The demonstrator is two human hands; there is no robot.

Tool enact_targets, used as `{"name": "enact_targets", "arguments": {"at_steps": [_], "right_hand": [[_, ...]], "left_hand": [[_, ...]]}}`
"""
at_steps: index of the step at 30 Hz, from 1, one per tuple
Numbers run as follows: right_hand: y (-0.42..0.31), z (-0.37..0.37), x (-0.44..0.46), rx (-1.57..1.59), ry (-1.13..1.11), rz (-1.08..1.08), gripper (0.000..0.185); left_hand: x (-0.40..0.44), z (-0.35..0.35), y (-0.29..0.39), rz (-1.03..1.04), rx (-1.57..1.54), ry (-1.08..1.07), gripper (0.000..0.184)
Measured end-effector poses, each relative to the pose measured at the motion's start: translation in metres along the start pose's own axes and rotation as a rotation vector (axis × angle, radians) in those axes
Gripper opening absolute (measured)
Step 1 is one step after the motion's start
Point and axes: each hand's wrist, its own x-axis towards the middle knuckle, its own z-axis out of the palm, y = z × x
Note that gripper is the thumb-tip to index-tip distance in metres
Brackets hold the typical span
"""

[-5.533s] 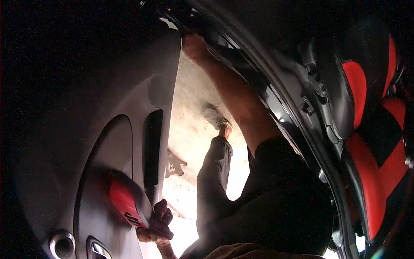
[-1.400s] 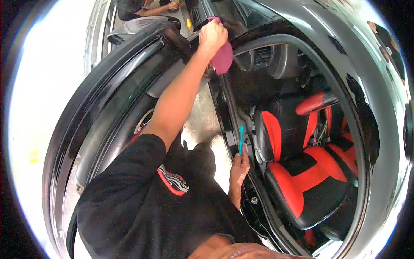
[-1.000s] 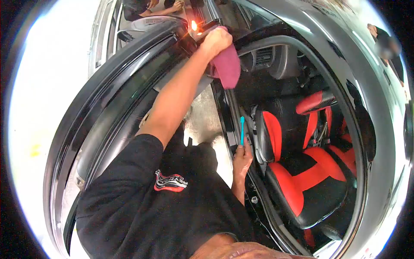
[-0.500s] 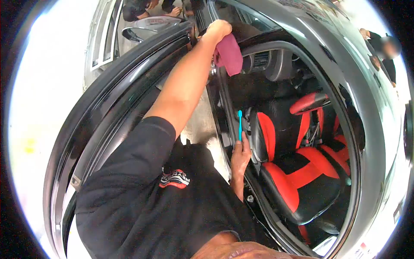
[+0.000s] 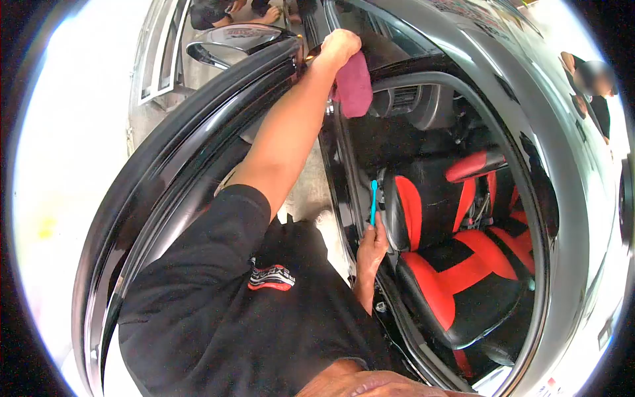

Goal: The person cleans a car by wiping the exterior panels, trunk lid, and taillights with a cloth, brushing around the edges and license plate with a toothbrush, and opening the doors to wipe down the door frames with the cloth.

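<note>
My left arm reaches forward to the front edge of the car's door opening. A maroon cloth [image 5: 355,87] hangs from my left hand [image 5: 342,46], whose fingers are closed on it near the windscreen pillar. Lower down, beside the front seat [image 5: 456,278], my right hand [image 5: 372,248] grips a turquoise toothbrush [image 5: 374,198]. Its head points up and away from me. Part of the toothbrush handle is hidden in my fingers.
The open car door [image 5: 159,192] curves along my left, with a side mirror [image 5: 238,43] at its far end. The steering wheel and dashboard vent [image 5: 405,99] lie inside. One person [image 5: 595,92] is at the far right; another person's arms [image 5: 254,18] show beyond the mirror.
My right hand has moved slightly down and to the right with the toothbrush. My left hand and the cloth have shifted a little to the right.
</note>
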Motion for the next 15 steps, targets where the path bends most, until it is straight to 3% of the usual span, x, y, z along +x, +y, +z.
{"name": "enact_targets", "arguments": {"at_steps": [3,6,8,10,11,13,15], "right_hand": [[0.013,0.008,0.001,-0.021,-0.026,-0.035,0.044],[-0.006,0.011,-0.001,-0.008,-0.040,-0.033,0.044],[-0.019,0.012,0.002,-0.013,-0.031,-0.028,0.044],[-0.023,0.010,0.002,-0.017,-0.039,0.006,0.043],[-0.024,0.009,0.004,-0.022,-0.048,0.019,0.042],[-0.047,0.000,0.009,-0.096,0.017,-0.282,0.041],[-0.109,-0.024,0.008,-0.127,0.005,-0.417,0.041]], "left_hand": [[0.007,-0.001,-0.001,-0.058,0.092,-0.071,0.039],[-0.019,-0.011,-0.003,0.074,0.144,-0.006,0.036],[-0.081,-0.047,0.022,0.191,0.150,0.094,0.034],[-0.135,-0.061,0.043,0.241,-0.232,0.385,0.029],[-0.152,-0.066,0.051,0.230,-0.330,0.401,0.027],[-0.171,-0.074,0.059,0.203,-0.457,0.403,0.023],[-0.181,-0.082,0.067,0.196,-0.537,0.414,0.025]]}}
